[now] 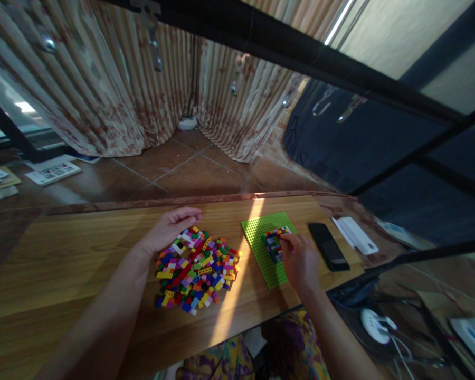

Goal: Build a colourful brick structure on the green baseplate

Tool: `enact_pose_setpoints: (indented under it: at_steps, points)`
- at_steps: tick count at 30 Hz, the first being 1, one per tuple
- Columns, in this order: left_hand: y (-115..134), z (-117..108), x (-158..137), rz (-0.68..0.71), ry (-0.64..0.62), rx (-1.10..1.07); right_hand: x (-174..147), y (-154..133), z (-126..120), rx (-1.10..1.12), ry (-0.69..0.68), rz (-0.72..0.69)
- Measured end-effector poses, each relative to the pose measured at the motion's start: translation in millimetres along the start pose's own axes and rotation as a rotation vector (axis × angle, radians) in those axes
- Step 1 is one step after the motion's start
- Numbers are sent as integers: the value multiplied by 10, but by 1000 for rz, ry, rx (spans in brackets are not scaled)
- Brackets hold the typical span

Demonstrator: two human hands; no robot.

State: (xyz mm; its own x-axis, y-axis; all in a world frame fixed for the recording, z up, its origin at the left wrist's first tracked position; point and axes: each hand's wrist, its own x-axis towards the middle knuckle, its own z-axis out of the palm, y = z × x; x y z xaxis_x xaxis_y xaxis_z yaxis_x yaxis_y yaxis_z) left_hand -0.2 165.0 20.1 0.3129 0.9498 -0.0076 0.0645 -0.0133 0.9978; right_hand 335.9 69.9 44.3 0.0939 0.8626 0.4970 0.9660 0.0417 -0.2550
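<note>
In the head view, the right hand (pixel 303 258) is at the build (pixel 272 245), a small block of coloured bricks on the green plate (pixel 253 229). Its thumb and forefinger come close together at the build's right edge; whether a brick is pinched between them is too small to tell. The left hand (pixel 176 224) rests at the far left edge of the brick pile (pixel 198 269), fingers loosely curled; I cannot tell if it holds anything. Pile and plate lie apart on the table (pixel 83 237), a strip of sunlight between them, and the phone (pixel 328 247) is just right of the plate.

The step in hand seems to be fitting or adjusting a brick on the build. Seating one would call for lining up its studs, then pressing straight down while the plate stays steady.
</note>
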Motion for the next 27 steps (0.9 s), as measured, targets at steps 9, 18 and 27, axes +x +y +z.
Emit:
enact_pose_setpoints:
  at_steps: [9,18,27]
  points:
    - [-25,-1,-2,-7,-3,-9,14,0,81,-111,85,27]
    - [-29,4,4,-3,1,-35,42,56,159,10,166,111]
    - [-31,-3,5,0,5,-28,8,90,169,155,171,158]
